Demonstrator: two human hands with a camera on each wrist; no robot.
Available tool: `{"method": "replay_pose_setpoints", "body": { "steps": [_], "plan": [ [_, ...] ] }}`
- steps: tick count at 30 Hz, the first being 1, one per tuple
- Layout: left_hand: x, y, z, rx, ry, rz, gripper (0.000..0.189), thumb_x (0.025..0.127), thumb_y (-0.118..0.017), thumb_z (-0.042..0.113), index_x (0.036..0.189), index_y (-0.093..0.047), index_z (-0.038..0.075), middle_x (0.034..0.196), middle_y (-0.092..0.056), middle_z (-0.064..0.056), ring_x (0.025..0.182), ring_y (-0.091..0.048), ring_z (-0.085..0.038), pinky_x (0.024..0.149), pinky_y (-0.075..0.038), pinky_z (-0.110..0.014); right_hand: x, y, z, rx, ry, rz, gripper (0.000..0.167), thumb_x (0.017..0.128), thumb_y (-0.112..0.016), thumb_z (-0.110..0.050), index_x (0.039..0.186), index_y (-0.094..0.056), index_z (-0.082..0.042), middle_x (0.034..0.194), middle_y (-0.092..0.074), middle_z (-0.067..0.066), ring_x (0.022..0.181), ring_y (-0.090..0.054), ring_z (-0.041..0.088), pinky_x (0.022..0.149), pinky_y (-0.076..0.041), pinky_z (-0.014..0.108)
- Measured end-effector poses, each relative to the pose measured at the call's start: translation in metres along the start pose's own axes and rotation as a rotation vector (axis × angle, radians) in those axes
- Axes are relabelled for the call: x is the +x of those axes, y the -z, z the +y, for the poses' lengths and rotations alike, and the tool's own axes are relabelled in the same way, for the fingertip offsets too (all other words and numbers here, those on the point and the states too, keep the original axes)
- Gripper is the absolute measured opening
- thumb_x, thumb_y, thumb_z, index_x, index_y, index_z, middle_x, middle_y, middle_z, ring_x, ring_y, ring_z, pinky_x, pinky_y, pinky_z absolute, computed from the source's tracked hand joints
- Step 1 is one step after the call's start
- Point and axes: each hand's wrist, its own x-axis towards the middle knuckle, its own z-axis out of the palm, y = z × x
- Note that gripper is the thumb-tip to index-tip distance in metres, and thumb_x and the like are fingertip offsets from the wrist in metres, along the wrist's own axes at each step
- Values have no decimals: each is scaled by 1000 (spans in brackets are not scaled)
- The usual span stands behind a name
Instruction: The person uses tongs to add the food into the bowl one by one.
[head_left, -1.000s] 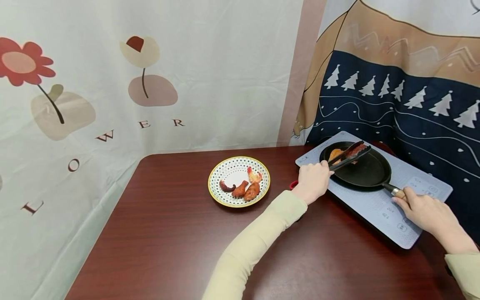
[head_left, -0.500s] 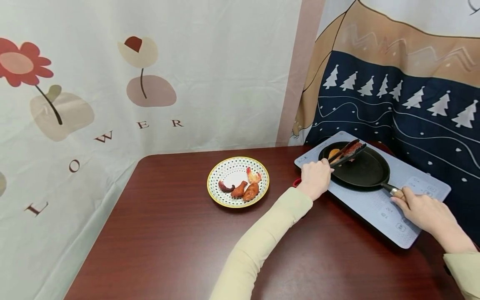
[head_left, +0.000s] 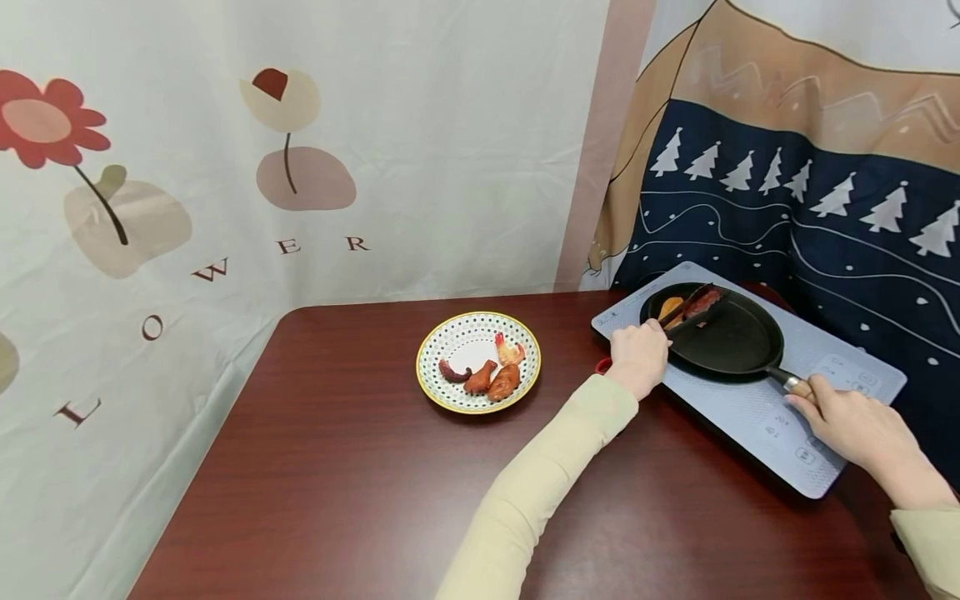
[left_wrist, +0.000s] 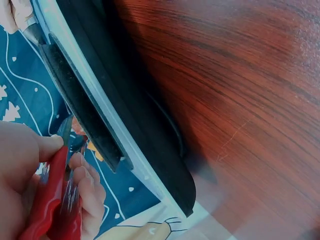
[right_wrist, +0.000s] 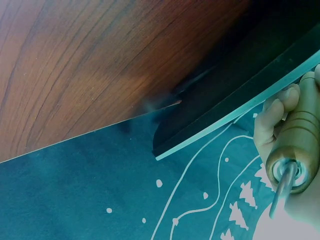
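My left hand (head_left: 639, 360) holds a pair of tongs (left_wrist: 42, 200) by the red handles, seen in the left wrist view. In the head view their dark arms reach over the near left part of a black frying pan (head_left: 738, 346). Between and beside the tong ends lie a reddish-brown piece of meat (head_left: 708, 302) and an orange-yellow piece of food (head_left: 671, 309), both partly covered by the tongs. The fingers of my right hand (head_left: 862, 427) curl round the pan's wooden handle (right_wrist: 300, 132). The pan sits on a light grey cooktop (head_left: 795, 450).
A dotted plate with a yellow rim (head_left: 427, 385) stands left of the cooktop, bearing a shrimp (head_left: 510, 350), a drumstick (head_left: 480, 378) and other food pieces. The dark red-brown table (head_left: 337, 483) spreads below. Printed curtains (head_left: 450, 167) hang behind the table.
My left hand has shifted slightly right, and the tong ends have drawn back a little to the left over the meat. The right hand stays on the pan handle.
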Motion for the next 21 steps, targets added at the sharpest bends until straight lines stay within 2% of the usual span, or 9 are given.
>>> {"method": "replay_pose_setpoints", "body": {
  "steps": [8, 14, 21],
  "plan": [
    [1, 1, -1, -41, 41, 19, 40, 97, -35, 55, 107, -52, 20, 91, -67, 11, 82, -66, -9, 67, -50, -24, 0, 1, -1, 3, -5, -10, 40, 100, -43, -39, 93, -44, 0, 58, -43, 8, 53, -44, 22, 48, -35, 37],
    [0, -1, -6, -64, 64, 4, 41, 96, -37, 56, 108, -53, 21, 92, -67, 11, 83, -66, -9, 65, -49, -24, 0, 1, -2, 2, -6, -8, 40, 100, -44, -39, 93, -44, 1, 58, -41, 7, 52, -42, 20, 48, -33, 35],
    [-3, -6, -19, -68, 36, 58, 40, 96, -36, 56, 98, -53, 20, 86, -67, 8, 74, -66, -10, 58, -47, -24, 0, 2, -2, 9, -8, 1, 40, 100, -44, -39, 92, -43, 0, 58, -42, 8, 52, -43, 21, 48, -34, 36]
  ]
}}
